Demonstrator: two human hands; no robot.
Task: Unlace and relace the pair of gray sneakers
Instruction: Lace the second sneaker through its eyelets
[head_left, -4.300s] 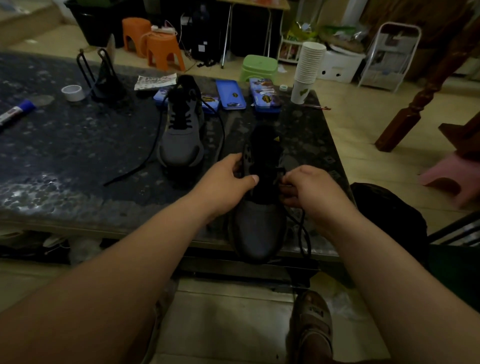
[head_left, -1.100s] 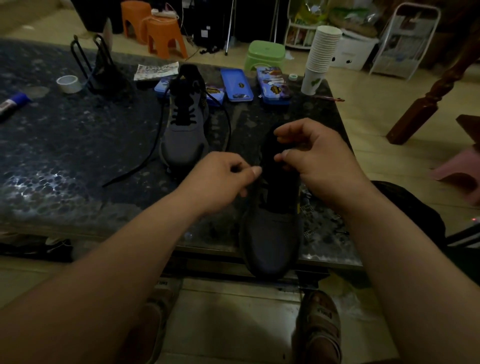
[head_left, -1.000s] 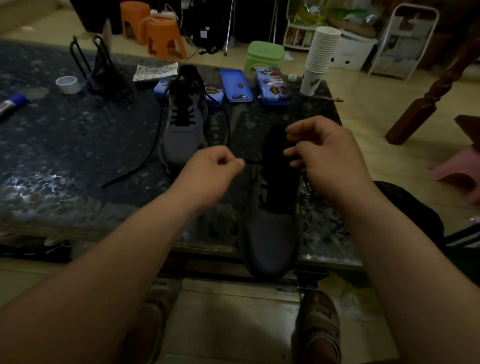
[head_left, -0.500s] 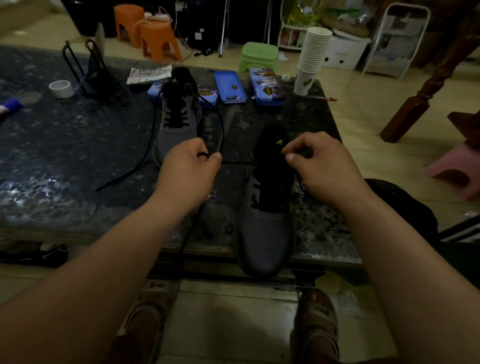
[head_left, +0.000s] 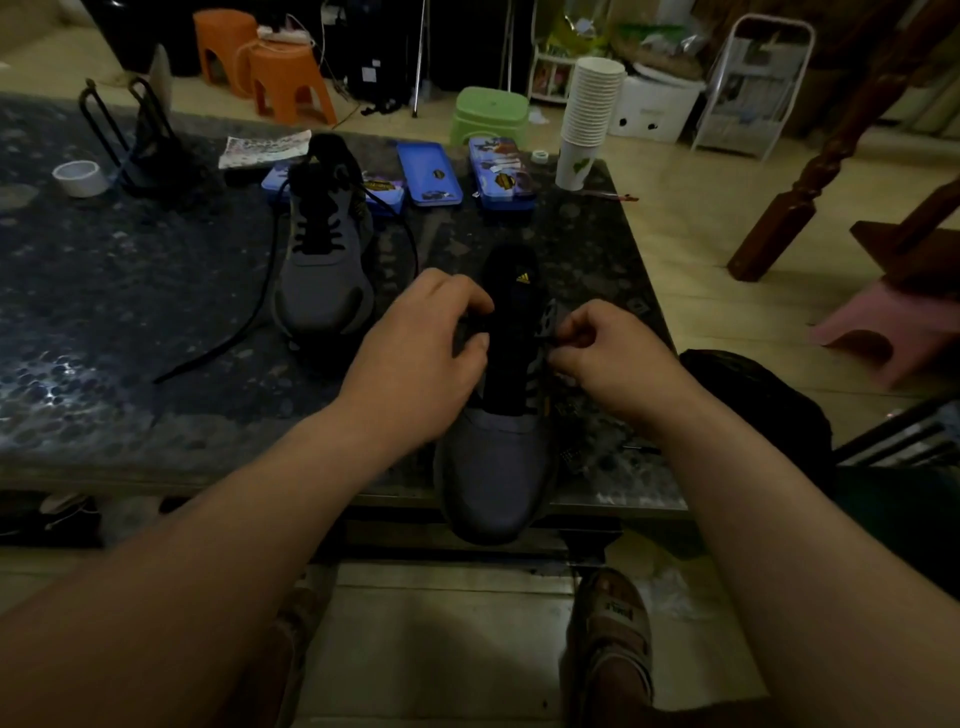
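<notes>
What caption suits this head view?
Left hand and right hand grip the near gray sneaker at the table edge; the far sneaker trails its lace.

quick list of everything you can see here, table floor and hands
near sneaker: 1, gray with black tongue, table's front edge, toe overhanging
far sneaker: 1, gray, laced, mid table
loose lace: 1, black, trailing left from far sneaker
table: 1, dark speckled
tape roll: 1, white, table's far left
wire stand: 1, black, right of tape roll
tins: 3, blue, table's far edge
paper cups: 1 stack, white, table's far right corner
orange stools: 2, floor beyond table
green stool: 1, floor beyond table
pink stool: 1, floor at right
left hand: grips near sneaker's left side
right hand: pinches its right eyelet flap
</notes>
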